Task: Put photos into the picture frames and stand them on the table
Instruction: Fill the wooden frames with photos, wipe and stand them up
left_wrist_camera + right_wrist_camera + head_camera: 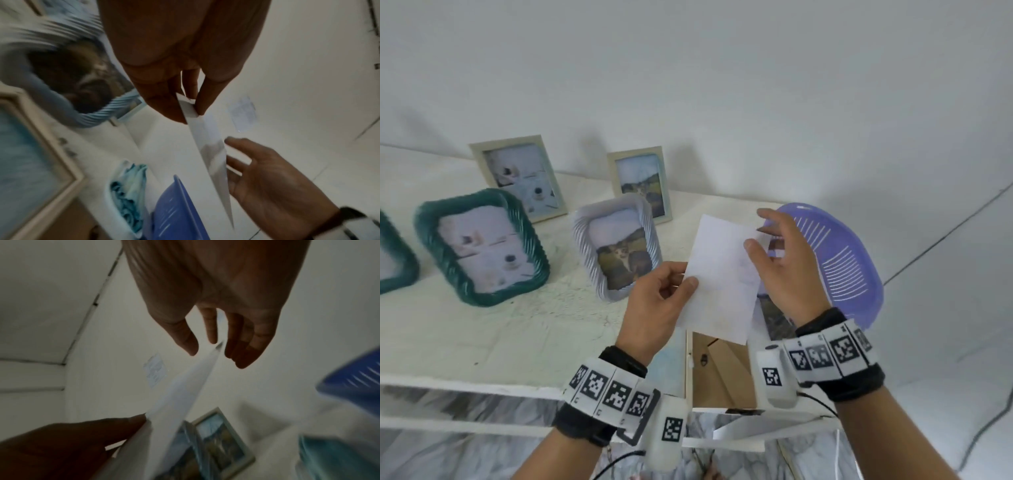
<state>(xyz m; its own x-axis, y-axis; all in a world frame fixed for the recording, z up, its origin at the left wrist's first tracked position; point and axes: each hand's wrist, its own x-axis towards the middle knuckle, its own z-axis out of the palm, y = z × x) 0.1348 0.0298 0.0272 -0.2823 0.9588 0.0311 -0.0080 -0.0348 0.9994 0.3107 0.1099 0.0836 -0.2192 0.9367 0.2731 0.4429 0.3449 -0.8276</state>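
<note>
Photo [722, 277], white back toward the head camera, is held in the air above the near edge of the table [482, 335], just left of the purple basket [839, 260]. Left hand [657, 308] pinches the photo's lower left edge between thumb and curled fingers; the left wrist view shows the paper edge-on in that pinch. Right hand [780, 270] is at the photo's upper right corner, fingers spread and only loosely bent. The right wrist view shows the corner lying between thumb and fingertips [211, 335] with a gap, so no firm grip is visible.

Four filled frames stand on the table: a green frame [482, 246], a white ribbed frame [616, 246], and two plain pale frames [520, 178] [642, 183] behind them by the wall. Part of another green frame shows at the left edge. A frame back [722, 373] lies flat under the photo.
</note>
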